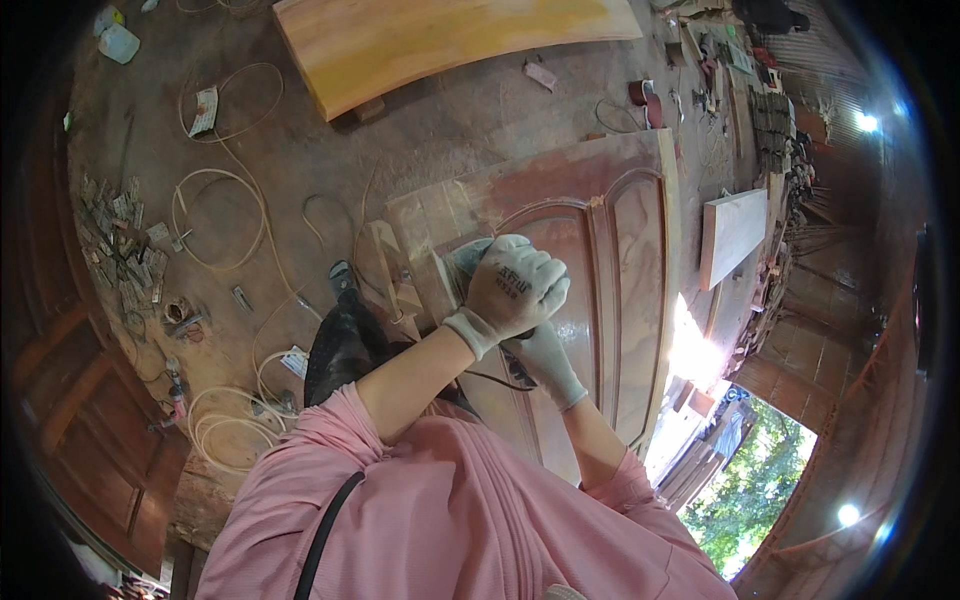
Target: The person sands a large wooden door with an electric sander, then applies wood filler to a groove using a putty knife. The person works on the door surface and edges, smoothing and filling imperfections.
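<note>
A carved wooden door panel (570,230) with raised arched mouldings lies in front of me. Both my hands wear pale work gloves. My left hand (512,285) is closed over the front of a corded power tool (466,256), whose teal-coloured edge shows beside the glove. Closer to my body, my right hand (547,365) wraps round the tool's rear part, where a dark cord (500,380) trails off. The tool rests at the panel's left border; its kind is mostly hidden by my gloves.
A thick yellowish wood slab (450,45) lies beyond the panel. Pale hoses (220,265) coil over the floor on the left, near a heap of wood scraps (125,235). Another panelled door (90,430) stands far left. A pale board (733,235) is at the right.
</note>
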`<state>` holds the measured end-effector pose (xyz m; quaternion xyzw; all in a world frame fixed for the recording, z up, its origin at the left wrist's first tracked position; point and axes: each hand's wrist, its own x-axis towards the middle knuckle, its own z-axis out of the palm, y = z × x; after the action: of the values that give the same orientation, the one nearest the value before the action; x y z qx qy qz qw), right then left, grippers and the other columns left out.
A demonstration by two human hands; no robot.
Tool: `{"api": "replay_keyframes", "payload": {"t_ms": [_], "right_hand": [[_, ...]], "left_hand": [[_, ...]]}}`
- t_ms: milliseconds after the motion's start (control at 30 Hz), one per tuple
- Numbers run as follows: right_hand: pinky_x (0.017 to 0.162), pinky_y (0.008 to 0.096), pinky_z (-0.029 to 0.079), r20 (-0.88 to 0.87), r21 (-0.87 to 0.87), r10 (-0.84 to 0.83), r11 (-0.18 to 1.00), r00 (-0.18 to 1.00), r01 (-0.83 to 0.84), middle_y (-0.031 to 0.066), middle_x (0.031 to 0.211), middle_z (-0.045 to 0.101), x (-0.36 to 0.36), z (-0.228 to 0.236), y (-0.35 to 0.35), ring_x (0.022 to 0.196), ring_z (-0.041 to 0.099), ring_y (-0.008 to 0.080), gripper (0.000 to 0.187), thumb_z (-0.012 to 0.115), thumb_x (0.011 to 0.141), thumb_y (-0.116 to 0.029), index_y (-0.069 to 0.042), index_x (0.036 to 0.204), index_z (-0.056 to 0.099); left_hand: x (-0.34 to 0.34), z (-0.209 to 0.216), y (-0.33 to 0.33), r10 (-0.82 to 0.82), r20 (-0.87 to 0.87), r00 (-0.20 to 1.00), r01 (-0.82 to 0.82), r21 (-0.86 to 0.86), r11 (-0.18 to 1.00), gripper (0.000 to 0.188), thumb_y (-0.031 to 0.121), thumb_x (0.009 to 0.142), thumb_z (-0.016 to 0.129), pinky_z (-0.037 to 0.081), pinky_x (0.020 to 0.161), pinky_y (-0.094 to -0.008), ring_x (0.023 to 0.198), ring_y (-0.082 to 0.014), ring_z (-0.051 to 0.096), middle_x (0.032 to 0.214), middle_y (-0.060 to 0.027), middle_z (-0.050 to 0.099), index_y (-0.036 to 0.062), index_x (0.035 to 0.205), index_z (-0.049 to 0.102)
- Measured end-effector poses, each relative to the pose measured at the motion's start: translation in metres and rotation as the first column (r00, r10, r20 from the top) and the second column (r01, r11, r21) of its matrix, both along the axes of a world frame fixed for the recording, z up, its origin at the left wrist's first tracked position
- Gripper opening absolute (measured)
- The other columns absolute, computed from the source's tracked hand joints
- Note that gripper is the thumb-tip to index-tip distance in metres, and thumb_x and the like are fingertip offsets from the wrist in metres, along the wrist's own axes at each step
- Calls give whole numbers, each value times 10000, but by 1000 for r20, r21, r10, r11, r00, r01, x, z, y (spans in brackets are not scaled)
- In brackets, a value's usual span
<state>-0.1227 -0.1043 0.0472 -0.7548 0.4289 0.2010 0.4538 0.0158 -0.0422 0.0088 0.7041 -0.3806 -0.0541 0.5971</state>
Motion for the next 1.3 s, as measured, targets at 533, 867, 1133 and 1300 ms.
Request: {"api": "replay_keyframes", "payload": {"t_ms": [533, 867, 1133, 1300], "right_hand": [[942, 387, 506, -154, 171, 44, 985, 987, -17, 177, 1146, 718, -16, -2, -6, 1082, 662, 259, 460, 763, 880, -220, 13, 1259, 644], [991, 378, 490, -89, 209, 25, 978, 996, -5, 169, 1230, 699, -3, -11, -13, 1174, 629, 226, 498, 773, 887, -196, 0, 1318, 621], [794, 357, 545, 85, 19, 126, 992, 988, -128, 112, 949, 744, -1, -13, -5, 909, 696, 200, 376, 785, 876, -215, 15, 1157, 686], [853, 317, 531, -212, 269, -2, 961, 977, 60, 54, 1084, 702, 18, -27, -30, 961, 652, 159, 432, 794, 897, -185, 14, 1253, 651]], "left_hand": [[-12, -3, 9, 29, -9, 1000, -27, 153, 988, 163, 219, 853, 690, 483, 821, -431, 722, -281, 624, 706, -58, 603, 136, 747, 598], [-2, -3, 5, 24, 34, 999, -29, 154, 988, 186, 232, 840, 697, 489, 753, -424, 696, -295, 605, 686, -65, 576, 135, 729, 583], [1, 5, 13, -96, 3, 995, 93, 234, 968, 188, 241, 832, 708, 488, 754, -447, 733, -276, 620, 706, -58, 611, 138, 724, 594], [29, -2, -5, 144, 104, 984, -163, 205, 965, 182, 245, 843, 698, 502, 754, -431, 735, -285, 626, 728, -70, 641, 131, 727, 616]]}}
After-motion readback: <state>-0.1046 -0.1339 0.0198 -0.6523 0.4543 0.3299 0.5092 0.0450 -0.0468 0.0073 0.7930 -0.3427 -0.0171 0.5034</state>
